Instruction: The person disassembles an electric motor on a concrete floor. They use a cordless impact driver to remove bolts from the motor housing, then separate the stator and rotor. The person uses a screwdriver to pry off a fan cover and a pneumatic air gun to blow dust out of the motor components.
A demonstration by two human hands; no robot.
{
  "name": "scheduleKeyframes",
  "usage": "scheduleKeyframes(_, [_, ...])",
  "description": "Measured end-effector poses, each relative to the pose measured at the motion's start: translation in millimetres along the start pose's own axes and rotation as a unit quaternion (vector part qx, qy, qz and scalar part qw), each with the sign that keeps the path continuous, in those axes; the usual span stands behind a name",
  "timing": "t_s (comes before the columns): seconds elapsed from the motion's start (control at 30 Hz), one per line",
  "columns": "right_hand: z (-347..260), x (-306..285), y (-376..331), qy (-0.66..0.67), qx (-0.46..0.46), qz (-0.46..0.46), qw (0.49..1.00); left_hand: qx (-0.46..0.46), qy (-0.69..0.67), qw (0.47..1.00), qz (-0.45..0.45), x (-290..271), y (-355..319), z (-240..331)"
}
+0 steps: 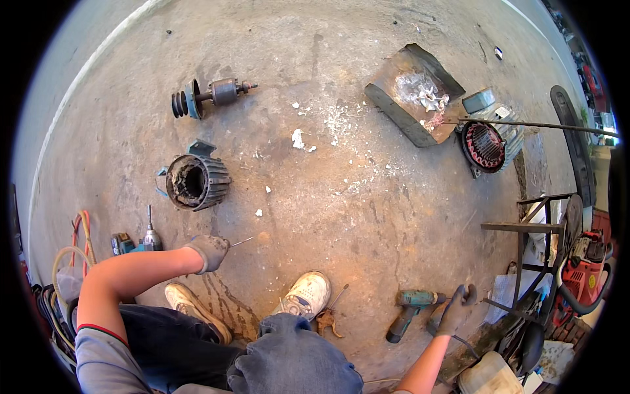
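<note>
My left hand (pixel 210 253), in a grey work glove, is closed around a thin metal rod (pixel 241 241) whose free end points right. Off to the right, my right hand (pixel 458 308), also gloved, is held out with its fingers apart and nothing visible in them. Just left of it lies a teal and black cordless drill (pixel 413 299). Ahead of my left hand, a finned motor housing (pixel 205 182) lies on its side, its open end showing a ragged, dirty inside. Beyond that is a rotor shaft (pixel 223 92) with a grooved pulley.
A metal tray (pixel 387 108) holds white debris. Beside it stands a second motor housing (pixel 484 146) with red windings. White crumbs (pixel 298 139) litter the concrete. A metal stand (pixel 525 226) and an orange machine (pixel 581 279) are at right. Another power tool (pixel 151 238) and hoses (pixel 65 262) are at left.
</note>
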State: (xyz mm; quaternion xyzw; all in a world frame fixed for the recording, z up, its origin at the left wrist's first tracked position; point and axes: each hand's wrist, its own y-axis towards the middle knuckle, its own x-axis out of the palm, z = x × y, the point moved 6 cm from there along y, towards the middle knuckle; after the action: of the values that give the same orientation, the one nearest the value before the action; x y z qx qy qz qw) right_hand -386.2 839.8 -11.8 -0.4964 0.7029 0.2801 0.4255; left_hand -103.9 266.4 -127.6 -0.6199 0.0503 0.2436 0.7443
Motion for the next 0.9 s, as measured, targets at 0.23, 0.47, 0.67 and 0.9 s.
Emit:
scheduleKeyframes(0.23, [-300.1,257.4,62.3,-0.064,-0.323,-0.148,0.932,-0.094,-0.079,0.992,0.031,7.5,-36.6,-34.6])
scheduleKeyframes(0.47, [-361.5,358.2,91.6,-0.248,-0.255,-0.189,0.915,-0.269,-0.310,0.896,0.170,-3.5,-58.0,-125.0])
scheduleKeyframes(0.67, [-283.5,314.3,78.5,-0.300,-0.318,-0.184,0.880,-0.234,-0.413,0.844,0.251,-7.2,-66.5,-149.3])
scheduleKeyframes(0.9, [-221.9,258.5,9.8,-0.270,-0.400,-0.223,0.847,-0.126,-0.669,0.685,0.260,23.5,-27.5,-179.2])
